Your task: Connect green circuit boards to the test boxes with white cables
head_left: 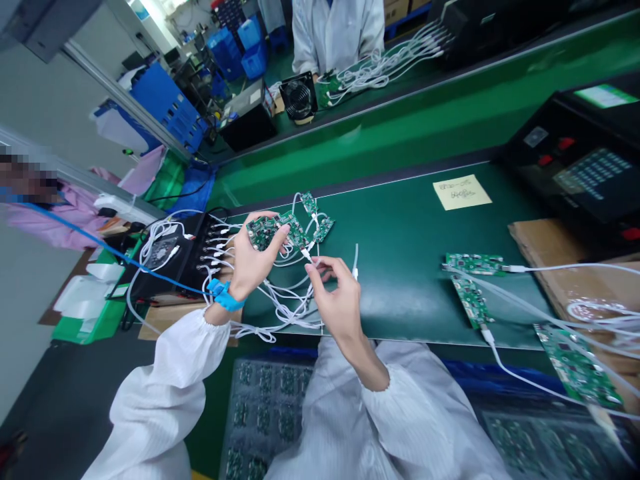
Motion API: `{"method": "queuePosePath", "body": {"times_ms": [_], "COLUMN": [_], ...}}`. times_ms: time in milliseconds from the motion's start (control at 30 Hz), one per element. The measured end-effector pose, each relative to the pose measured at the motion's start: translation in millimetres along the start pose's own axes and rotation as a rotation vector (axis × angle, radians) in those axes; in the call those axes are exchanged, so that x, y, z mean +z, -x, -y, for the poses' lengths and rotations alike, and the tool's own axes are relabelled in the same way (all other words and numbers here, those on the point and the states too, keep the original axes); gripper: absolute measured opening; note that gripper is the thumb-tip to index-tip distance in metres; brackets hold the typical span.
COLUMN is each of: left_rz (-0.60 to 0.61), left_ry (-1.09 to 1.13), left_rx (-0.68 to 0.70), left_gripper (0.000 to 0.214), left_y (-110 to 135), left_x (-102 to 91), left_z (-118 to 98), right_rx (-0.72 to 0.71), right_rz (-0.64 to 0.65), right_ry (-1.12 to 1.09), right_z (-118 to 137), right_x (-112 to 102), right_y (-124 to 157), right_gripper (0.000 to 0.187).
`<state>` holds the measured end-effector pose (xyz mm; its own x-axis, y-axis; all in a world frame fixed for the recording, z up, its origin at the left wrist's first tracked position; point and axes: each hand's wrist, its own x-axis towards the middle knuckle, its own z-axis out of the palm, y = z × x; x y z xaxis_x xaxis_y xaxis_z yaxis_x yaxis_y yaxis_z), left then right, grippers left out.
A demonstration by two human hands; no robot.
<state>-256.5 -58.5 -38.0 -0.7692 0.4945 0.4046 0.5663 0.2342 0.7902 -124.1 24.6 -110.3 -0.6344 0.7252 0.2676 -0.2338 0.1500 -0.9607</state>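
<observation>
My left hand [255, 257] is closed around a green circuit board [267, 231], thumb on top, above the left part of the bench. A blue wrist strap [226, 295] with a blue cord is on that wrist. The fingers of my right hand [335, 287] pinch a white cable plug [307, 255] at the board's lower right edge; whether it is fully seated cannot be made out. Just behind lie smaller green boards [324, 229] with white cables. Below my hands, a bundle of white cables [290, 312] spreads over the bench.
A black box with cable sockets [187, 257] stands at left. At right are cabled circuit boards [475, 265], a yellow note [462, 192] and a black device [580, 160]. Trays of boards [267, 407] lie below the bench edge. A co-worker in a white coat [340, 33] is opposite.
</observation>
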Motion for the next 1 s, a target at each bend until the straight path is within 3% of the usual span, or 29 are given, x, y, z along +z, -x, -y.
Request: {"method": "queuePosePath", "body": {"times_ms": [200, 333, 600, 1000], "left_rz": [-0.004, 0.019, 0.094, 0.041], "left_ry": [0.067, 0.093, 0.049, 0.274], "left_rx": [-0.052, -0.086, -0.092, -0.224], "left_gripper": [0.038, 0.041, 0.047, 0.045], "left_y": [0.0, 0.4, -8.7, -32.9], "left_x": [1.1, 2.0, 5.2, 15.1], "left_z": [-6.2, -9.1, -0.7, 9.2], "right_rx": [-0.050, -0.061, 0.088, -0.009], "right_rz": [-0.020, 0.045, 0.268, 0.189], "right_ry": [0.138, 0.169, -0.104, -0.035], "right_z": [-9.8, -10.6, -19.6, -18.2], "right_x": [4.3, 9.8, 19.0, 25.4], "right_y": [-6.8, -17.3, -43.7, -52.5], "right_gripper": [0.012, 0.017, 0.026, 0.028]}}
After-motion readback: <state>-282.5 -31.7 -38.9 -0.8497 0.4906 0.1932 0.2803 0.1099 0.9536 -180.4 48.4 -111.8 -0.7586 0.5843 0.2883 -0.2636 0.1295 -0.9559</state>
